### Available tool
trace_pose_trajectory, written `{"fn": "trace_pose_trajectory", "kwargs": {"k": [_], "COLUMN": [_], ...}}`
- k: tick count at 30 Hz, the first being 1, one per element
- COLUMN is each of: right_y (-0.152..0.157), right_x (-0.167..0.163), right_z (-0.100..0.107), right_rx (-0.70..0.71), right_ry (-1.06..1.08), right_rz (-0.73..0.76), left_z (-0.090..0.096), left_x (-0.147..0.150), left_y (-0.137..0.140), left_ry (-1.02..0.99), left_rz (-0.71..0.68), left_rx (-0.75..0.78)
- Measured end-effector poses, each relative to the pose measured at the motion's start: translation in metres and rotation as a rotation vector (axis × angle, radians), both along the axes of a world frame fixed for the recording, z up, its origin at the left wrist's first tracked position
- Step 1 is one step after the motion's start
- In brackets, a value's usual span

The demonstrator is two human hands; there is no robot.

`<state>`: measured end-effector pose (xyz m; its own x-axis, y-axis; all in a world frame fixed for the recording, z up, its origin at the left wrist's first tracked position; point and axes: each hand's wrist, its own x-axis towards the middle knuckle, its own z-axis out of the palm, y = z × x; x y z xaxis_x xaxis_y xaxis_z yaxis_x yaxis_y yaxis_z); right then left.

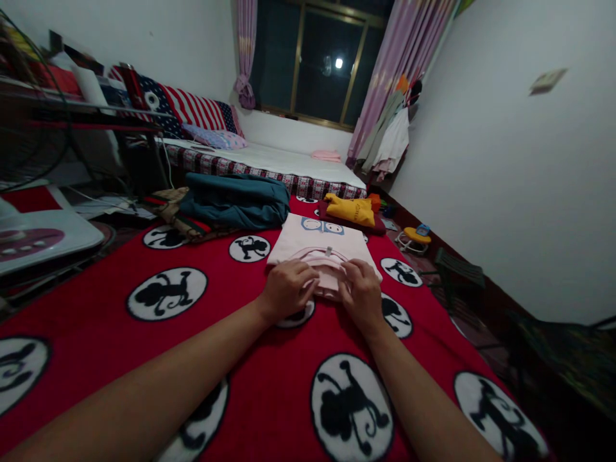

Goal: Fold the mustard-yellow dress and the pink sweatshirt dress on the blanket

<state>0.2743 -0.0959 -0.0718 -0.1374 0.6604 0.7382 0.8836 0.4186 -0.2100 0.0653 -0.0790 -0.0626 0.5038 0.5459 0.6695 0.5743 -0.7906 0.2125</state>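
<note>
A pale pink T-shirt [298, 240] lies folded on a red blanket [260, 385] printed with black monkeys in white circles. Its neckline faces me, and a blue print shows toward the far end. My left hand [291, 285] grips the left side of the near collar edge, fingers curled over the cloth. On the right side of the same edge, my right hand [359, 289] is closed with thumb and fingers pinching the fabric. Between the two hands the collar opening is slightly raised. Parts of the fingertips are hidden in the cloth.
Beyond the shirt on the left lies a folded teal garment [235, 199], beside a brown patterned cloth [178, 215]. A yellow garment [351, 210] rests on a dark red one at the far right. A white-topped bed [289, 160] stands behind, and a yellow stool [416, 235] on the right.
</note>
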Motion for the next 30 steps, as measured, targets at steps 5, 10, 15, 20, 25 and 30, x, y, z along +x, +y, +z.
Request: {"fn": "trace_pose_trajectory", "kwargs": {"k": [5, 10, 15, 20, 25, 30], "right_y": [0.006, 0.007, 0.01, 0.01, 0.006, -0.003], "right_x": [0.012, 0.013, 0.014, 0.009, 0.002, 0.005], "right_z": [-0.008, -0.008, -0.007, -0.007, -0.003, 0.003], "right_rx": [-0.075, -0.09, -0.077, -0.107, -0.143, -0.191], "right_ry": [0.031, 0.046, 0.05, 0.025, 0.009, 0.012], "right_rz": [-0.005, 0.028, 0.038, 0.001, -0.022, -0.017], "left_z": [0.008, -0.001, -0.007, 0.023, 0.036, 0.001], "left_x": [-0.034, -0.062, -0.065, -0.044, 0.011, 0.045], "left_y": [0.02, 0.043, 0.051, 0.048, 0.054, 0.049], "left_ry": [0.039, 0.141, 0.072, -0.043, -0.04, 0.275], "left_rz": [0.238, 0.155, 0.134, 0.155, -0.019, -0.088], "left_rx": [0.034, -0.03, -0.093, -0.177, -0.166, -0.17]}}
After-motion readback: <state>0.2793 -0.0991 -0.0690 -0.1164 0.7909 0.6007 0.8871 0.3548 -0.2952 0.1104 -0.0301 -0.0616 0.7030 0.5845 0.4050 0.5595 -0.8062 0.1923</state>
